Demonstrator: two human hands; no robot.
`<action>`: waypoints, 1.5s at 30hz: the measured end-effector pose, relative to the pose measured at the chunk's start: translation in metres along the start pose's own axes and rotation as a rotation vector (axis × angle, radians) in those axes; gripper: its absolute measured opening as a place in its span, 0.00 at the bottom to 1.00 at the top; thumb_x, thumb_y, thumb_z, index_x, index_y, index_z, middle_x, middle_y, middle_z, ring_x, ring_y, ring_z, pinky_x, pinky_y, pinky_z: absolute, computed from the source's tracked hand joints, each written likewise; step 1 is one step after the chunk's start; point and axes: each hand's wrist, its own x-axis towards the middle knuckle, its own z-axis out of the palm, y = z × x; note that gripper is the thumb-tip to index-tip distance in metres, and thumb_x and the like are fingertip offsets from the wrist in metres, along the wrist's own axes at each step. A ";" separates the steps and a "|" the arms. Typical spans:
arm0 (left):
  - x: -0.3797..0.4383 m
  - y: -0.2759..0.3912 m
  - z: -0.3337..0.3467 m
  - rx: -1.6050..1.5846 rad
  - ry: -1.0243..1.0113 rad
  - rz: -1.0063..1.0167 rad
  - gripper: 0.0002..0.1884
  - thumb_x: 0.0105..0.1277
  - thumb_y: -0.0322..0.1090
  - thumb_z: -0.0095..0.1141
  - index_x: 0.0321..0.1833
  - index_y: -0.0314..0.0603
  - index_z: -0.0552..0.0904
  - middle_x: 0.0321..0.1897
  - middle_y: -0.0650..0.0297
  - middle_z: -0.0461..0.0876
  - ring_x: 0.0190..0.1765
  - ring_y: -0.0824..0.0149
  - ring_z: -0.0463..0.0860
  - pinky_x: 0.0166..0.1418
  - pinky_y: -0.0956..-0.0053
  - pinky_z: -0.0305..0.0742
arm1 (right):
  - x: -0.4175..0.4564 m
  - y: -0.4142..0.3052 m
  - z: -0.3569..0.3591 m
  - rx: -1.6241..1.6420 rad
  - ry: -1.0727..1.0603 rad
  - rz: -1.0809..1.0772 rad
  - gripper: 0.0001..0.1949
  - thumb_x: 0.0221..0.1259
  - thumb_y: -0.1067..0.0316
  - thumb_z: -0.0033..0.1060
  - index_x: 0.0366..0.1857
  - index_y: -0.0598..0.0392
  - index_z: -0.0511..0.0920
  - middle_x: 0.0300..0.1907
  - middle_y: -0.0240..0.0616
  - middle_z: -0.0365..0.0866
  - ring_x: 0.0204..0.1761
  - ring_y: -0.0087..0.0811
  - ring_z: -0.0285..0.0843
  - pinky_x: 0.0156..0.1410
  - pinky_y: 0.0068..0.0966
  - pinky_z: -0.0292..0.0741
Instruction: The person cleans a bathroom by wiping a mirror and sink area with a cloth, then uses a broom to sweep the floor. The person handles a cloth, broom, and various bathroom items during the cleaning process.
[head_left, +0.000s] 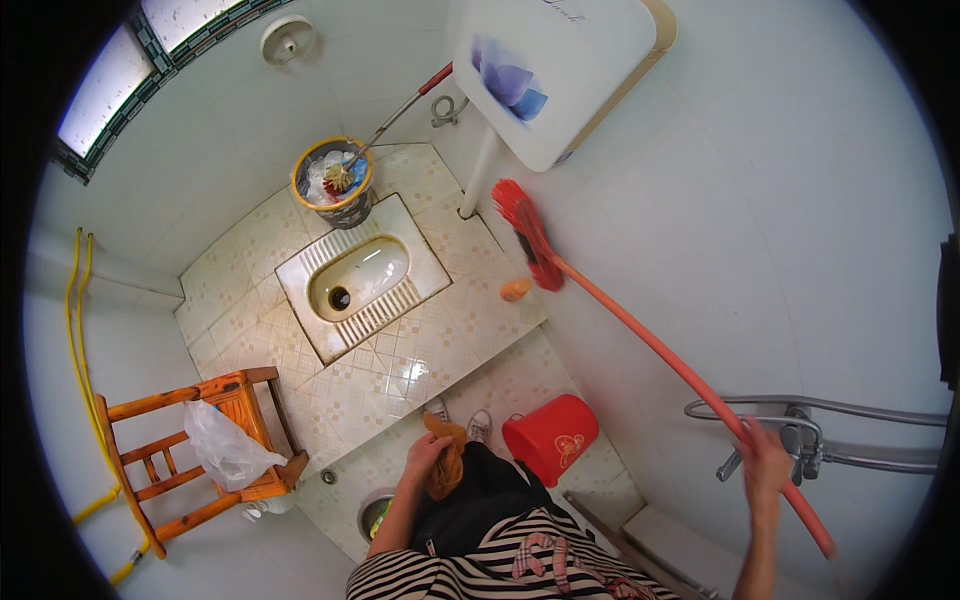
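Note:
My right hand (765, 461) grips the orange handle of a broom (645, 337) at the right, in front of the chrome shower mixer (796, 442). The red bristle head of the broom is raised at the tiled wall, above an orange bottle (514, 291) on the raised floor. In my left hand (429, 456) is a brown cloth (447, 461), held in front of my dark trousers. A red plastic bucket (551, 439) leans on the lower floor, right of my shoes.
A squat toilet (364, 277) is set in the raised tiled floor (420, 360). Behind it stands a waste bin (349, 214) with a long-handled brush (390, 120) in it. A wooden chair (202, 390) holding a plastic bag (225, 446) is at left. A white water heater (555, 75) hangs at the upper right.

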 end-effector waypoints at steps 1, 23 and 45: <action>-0.001 -0.012 -0.003 -0.042 0.018 -0.004 0.20 0.56 0.50 0.60 0.32 0.37 0.80 0.27 0.58 0.82 0.32 0.65 0.80 0.39 0.70 0.72 | 0.015 -0.006 0.029 -0.055 -0.056 0.011 0.21 0.47 0.67 0.68 0.50 0.37 0.79 0.26 0.38 0.75 0.27 0.40 0.77 0.31 0.38 0.73; -0.038 0.013 0.016 -0.433 0.013 -0.043 0.13 0.62 0.38 0.58 0.42 0.34 0.79 0.32 0.65 0.81 0.33 0.73 0.78 0.39 0.78 0.74 | 0.001 -0.058 0.147 1.211 -0.857 0.541 0.29 0.61 0.64 0.58 0.67 0.52 0.64 0.18 0.27 0.66 0.15 0.17 0.60 0.16 0.18 0.58; -0.051 0.041 0.002 -0.761 0.018 -0.074 0.14 0.63 0.37 0.59 0.47 0.36 0.79 0.38 0.63 0.82 0.39 0.70 0.81 0.45 0.77 0.76 | 0.000 -0.142 0.188 1.256 -0.874 0.318 0.25 0.61 0.62 0.59 0.64 0.51 0.68 0.23 0.28 0.73 0.22 0.20 0.70 0.26 0.20 0.68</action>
